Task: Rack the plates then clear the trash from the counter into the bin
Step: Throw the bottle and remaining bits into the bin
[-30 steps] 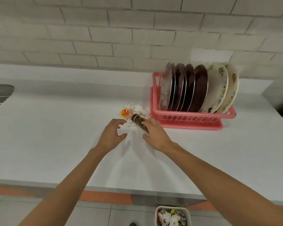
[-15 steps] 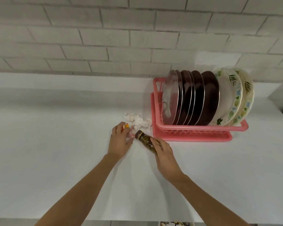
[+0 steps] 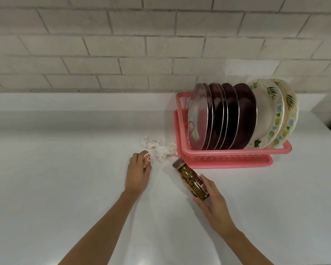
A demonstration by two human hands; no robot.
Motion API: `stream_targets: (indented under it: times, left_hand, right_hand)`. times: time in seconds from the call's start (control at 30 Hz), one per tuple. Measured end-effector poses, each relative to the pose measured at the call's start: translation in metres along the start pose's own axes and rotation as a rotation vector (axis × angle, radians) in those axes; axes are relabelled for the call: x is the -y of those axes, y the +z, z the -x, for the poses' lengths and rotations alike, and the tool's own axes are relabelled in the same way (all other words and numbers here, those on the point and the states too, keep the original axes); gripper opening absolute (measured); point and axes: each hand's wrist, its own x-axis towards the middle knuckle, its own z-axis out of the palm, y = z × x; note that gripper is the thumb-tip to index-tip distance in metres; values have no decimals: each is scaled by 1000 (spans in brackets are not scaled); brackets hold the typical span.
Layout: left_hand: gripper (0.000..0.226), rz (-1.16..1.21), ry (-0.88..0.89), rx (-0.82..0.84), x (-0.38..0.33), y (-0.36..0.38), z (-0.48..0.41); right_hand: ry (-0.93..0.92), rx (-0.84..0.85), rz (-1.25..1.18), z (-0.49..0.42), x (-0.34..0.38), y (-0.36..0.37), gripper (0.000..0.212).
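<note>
Entry 1. Left hand (image 3: 138,174): reached forward on a bare forearm, back uppermost, held low over the white table (image 3: 55,197). Its fingers (image 3: 137,158) are curled inward, and a small crumpled orange-and-white wrapper (image 3: 147,157) is pinched at their tips. The wrist is kept nearly straight.

Entry 2. Right hand (image 3: 215,202): reached forward on a bare forearm, angled toward the left, thumb side uppermost. Its fingers (image 3: 200,201) are wrapped round the lower part of a brown bottle with a black-and-gold label (image 3: 190,177), with the thumb laid along the upper side. The bottle is held tilted, its capped end pointed away and leftward, toward the near left corner of the rack. Whether it is clear of the table cannot be told.

Entry 3. Crumpled white tissue pieces (image 3: 161,150): scattered on the table just beyond the left hand, between it and the rack, the nearest piece just beside the rack's left end.

Entry 4. Pink plastic dish rack (image 3: 227,159): set on the table at the back right, near the pale brick wall (image 3: 161,44). Plates are stood on edge in one row: steel plates (image 3: 198,115) at the left, dark brown plates (image 3: 245,115) in the middle, cream plates with leaf and square patterns (image 3: 266,111) at the right, leaned rightward.
</note>
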Motion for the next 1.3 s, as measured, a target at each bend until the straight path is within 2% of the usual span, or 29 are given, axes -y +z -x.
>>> stream_targets:
  times: [0.33,0.53,0.63,0.8,1.0,1.13,1.3]
  left_hand:
    - [34,80,76,12,4,5,28]
    - [37,81,130,5,-1,3,38]
    - [27,125,73,18,-6,0,40]
    - [21,158,-60,59,-13,-1,44]
    - [19,339,-59,103,-37,7,61]
    - [37,532,-159,164,-54,10,84]
    - [50,576,-257,214,-72,10,112]
  right_hand:
    - [51,-29,-84,12,-1,-3,52]
    - [107,-66,-36,23,-4,-11,49]
    - [144,-99,-75,30,-3,-14,56]
    - [147,-112,-88,37,10,-22,53]
    - [237,-136,-80,65,13,-27,52]
    - [281,-129,-83,82,18,-35,48]
    - [339,-77,-167,102,26,-36,47]
